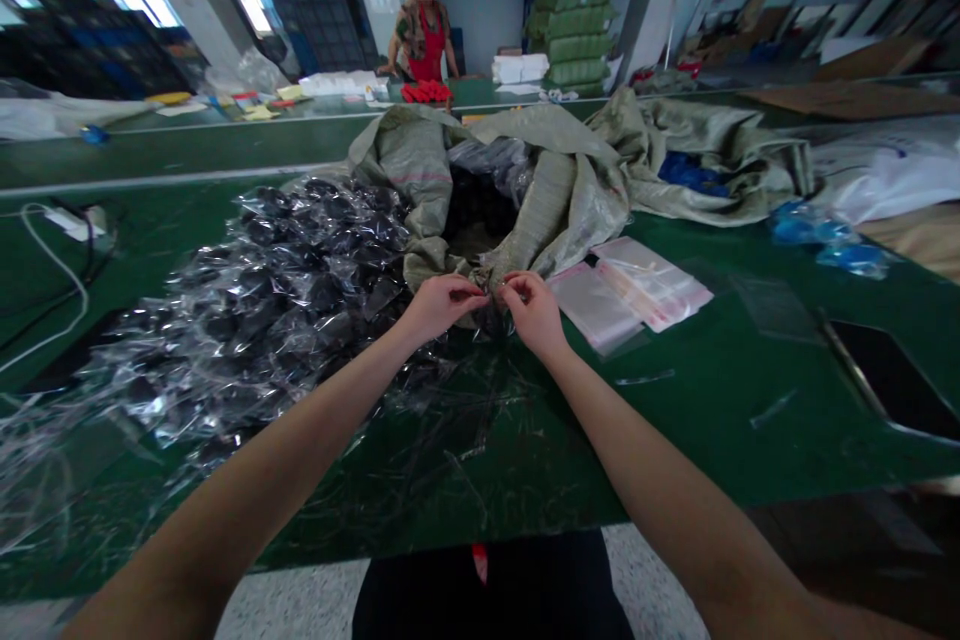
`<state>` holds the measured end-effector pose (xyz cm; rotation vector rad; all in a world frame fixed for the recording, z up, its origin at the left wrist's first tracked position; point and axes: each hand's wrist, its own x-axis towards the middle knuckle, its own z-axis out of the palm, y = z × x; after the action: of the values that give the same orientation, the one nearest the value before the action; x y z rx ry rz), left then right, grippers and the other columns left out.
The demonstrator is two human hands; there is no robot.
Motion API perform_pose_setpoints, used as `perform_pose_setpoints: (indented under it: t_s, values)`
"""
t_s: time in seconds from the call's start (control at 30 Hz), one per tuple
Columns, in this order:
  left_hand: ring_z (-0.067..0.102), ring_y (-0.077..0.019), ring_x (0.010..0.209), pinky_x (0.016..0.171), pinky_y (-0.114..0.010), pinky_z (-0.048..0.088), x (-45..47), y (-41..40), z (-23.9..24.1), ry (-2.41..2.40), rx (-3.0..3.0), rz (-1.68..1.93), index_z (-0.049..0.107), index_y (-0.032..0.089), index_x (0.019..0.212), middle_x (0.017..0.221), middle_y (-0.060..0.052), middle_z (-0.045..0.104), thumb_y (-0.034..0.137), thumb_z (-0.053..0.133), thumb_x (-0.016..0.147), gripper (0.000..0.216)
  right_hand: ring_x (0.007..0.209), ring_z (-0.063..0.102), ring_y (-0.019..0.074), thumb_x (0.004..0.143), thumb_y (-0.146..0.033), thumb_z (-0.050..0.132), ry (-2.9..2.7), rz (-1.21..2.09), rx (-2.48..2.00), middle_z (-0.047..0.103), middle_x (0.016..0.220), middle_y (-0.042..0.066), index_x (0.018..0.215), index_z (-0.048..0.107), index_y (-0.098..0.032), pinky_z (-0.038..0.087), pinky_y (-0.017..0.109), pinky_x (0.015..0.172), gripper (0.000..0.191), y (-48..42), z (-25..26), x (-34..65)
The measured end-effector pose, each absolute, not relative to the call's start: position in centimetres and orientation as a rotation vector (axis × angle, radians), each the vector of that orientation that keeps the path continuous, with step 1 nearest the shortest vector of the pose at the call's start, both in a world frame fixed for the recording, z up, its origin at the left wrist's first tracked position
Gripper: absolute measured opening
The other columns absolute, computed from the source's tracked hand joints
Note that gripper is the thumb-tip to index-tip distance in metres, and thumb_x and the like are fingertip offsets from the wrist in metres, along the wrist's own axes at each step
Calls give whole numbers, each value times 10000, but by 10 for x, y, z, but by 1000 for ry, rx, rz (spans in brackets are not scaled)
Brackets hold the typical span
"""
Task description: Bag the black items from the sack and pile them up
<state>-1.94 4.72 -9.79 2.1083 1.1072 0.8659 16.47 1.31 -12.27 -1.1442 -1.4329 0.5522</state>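
Note:
My left hand [448, 305] and my right hand [531, 308] meet at the front edge of an open woven sack [536, 210]. Fingers and thumb of each are pinched together, close to one another. Between and just below the fingertips hangs a small clear plastic bag [492, 323] with something dark in it; its outline is hard to make out. Dark items show in the shaded mouth of the sack. Left of my hands lies a large heap of black items in clear plastic bags [300, 290]. A stack of flat clear bags [600, 305] lies to the right.
A phone [892, 375] lies on the green table [697, 450] at the right. Behind it are another woven sack [720, 145] and blue wrapped items [829, 235]. A white cable [64, 270] runs along the left. A person in a red apron [427, 45] stands across the tables.

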Motion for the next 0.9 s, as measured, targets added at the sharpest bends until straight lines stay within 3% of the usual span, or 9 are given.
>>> perform_pose_setpoints:
  t_s: [0.2, 0.4, 0.6, 0.73, 0.9]
  values:
    - [664, -201, 880, 865, -325, 501, -15, 42, -95, 1107, 1929, 908, 726, 177, 783, 902, -59, 729, 339, 696, 738, 171, 959, 613, 206, 813, -316, 570, -1374, 625, -1119, 628, 1004, 81, 700, 561, -212, 504, 361, 891, 154, 15, -125, 165]
    - [702, -237, 994, 910, -377, 505, -17, 33, -93, 914, 1136, 1019, 558, 169, 706, 982, -83, 750, 274, 731, 654, 209, 773, 652, 169, 760, -321, 524, -980, 1015, -1116, 657, 922, 34, 720, 519, -218, 573, 332, 734, 111, 27, -134, 168]
    - [728, -237, 928, 901, -379, 513, -18, 31, -91, 913, 1051, 1008, 545, 169, 715, 895, -81, 761, 239, 734, 634, 217, 748, 690, 182, 780, -381, 550, -909, 1212, -1030, 703, 831, 12, 736, 477, -232, 579, 353, 736, 172, 26, -134, 170]
    - [726, -240, 928, 904, -380, 516, -17, 32, -91, 933, 1058, 1011, 543, 167, 695, 880, -86, 759, 236, 738, 630, 218, 757, 704, 184, 751, -486, 633, -940, 1233, -1016, 716, 820, 17, 823, 548, -231, 572, 353, 748, 278, 25, -132, 172]
    - [711, -234, 928, 882, -381, 529, -16, 34, -97, 1052, 1197, 995, 541, 166, 734, 934, -108, 732, 293, 730, 676, 235, 739, 695, 185, 674, -511, 728, -899, 1189, -963, 714, 757, 22, 777, 618, -213, 578, 368, 783, 334, 26, -134, 172]
